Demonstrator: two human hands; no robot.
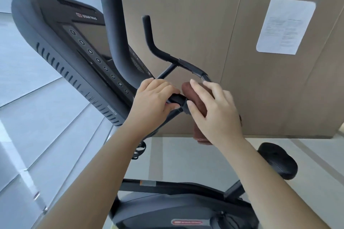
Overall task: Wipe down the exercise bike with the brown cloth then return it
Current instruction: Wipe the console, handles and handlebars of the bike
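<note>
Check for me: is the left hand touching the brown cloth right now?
Apart. The head view shows the left hand gripping the handlebar, with a stretch of bare black bar between its fingers and the brown cloth under the right hand.

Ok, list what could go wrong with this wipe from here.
1. The brown cloth is wrapped over the handlebar under the right hand, with a loose end hanging below; it could slip off.
2. The left hand grips right beside the cloth, so that stretch may go unwiped.
3. The console sits close by; a stray swipe might press its buttons.
</note>
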